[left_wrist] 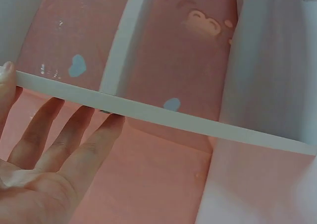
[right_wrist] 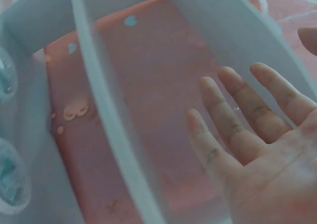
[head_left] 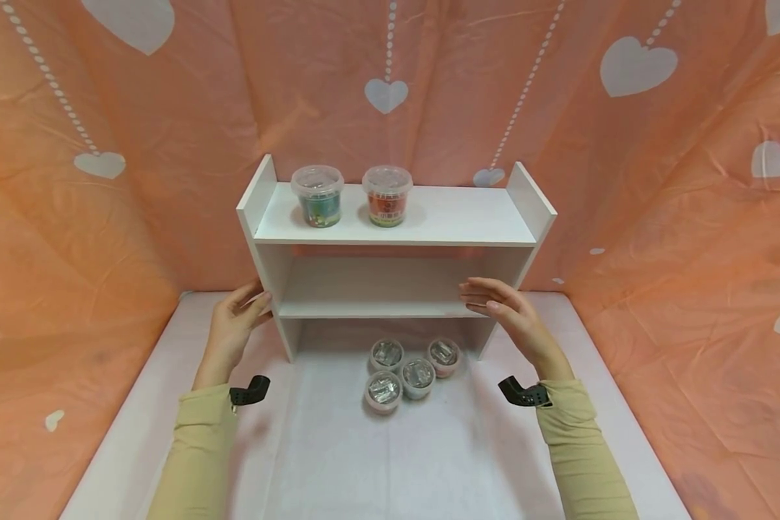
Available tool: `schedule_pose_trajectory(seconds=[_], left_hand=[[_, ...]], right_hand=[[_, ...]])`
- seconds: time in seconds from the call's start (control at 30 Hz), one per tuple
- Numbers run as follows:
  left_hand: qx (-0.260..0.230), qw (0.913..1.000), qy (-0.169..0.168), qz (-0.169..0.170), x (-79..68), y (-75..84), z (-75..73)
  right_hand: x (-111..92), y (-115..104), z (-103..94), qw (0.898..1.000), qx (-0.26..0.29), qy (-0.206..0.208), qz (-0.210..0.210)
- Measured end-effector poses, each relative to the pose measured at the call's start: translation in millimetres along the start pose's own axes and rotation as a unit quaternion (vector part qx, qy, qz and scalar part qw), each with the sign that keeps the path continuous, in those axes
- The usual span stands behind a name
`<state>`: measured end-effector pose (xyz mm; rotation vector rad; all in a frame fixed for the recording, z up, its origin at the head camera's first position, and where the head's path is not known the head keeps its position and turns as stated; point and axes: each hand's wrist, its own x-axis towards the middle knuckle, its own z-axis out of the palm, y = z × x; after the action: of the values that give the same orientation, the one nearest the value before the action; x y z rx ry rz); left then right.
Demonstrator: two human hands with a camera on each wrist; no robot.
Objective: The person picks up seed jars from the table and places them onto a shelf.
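A white two-tier shelf (head_left: 461,217) stands at the back of the table. My left hand (head_left: 230,328) is at its left side panel (left_wrist: 163,116), the fairly straight fingertips touching the panel's outer face and the thumb at its edge. In front of the shelf's right part, my right hand (head_left: 516,318) is held up with fingers extended and nothing in it. On the top board are two lidded clear tubs, one with blue-green contents (head_left: 321,207) and one with orange-red (head_left: 387,207). Several small lidded tubs (head_left: 383,390) sit grouped on the table before the shelf.
Orange cloth (head_left: 325,94) with white hearts hangs behind and at both sides. A white cloth covers the table (head_left: 338,462). Each wrist carries a black camera mount, the left one (head_left: 250,391) and the right one (head_left: 523,393). The lower board (head_left: 377,285) lies between the side panels.
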<state>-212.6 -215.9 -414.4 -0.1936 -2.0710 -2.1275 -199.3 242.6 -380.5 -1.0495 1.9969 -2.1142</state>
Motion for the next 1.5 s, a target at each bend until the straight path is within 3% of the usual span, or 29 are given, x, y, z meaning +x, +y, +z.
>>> schedule_pose_trajectory(seconds=[0.3, 0.83, 1.1, 1.5], left_hand=[[-0.029, 0.9991, 0.012, 0.028, 1.2, 3.4, -2.6], [-0.025, 0.9992, 0.015, 0.026, 0.1, 4.2, -0.6], [-0.015, 0.9994, 0.015, 0.028, 0.8, 3.5, -1.1], [-0.008, 0.9996, 0.013, 0.025, 1.6, 4.4, 0.1]], right_hand=[[-23.7, 18.8, -10.4, 0.999, -0.027, 0.011, 0.045], [-56.9, 46.2, -24.0, 0.995, -0.026, 0.027, 0.093], [-64.6, 61.3, -25.1, 0.993, -0.038, 0.027, 0.109], [-67.9, 76.9, -25.6, 0.993, -0.008, 0.022, 0.118]])
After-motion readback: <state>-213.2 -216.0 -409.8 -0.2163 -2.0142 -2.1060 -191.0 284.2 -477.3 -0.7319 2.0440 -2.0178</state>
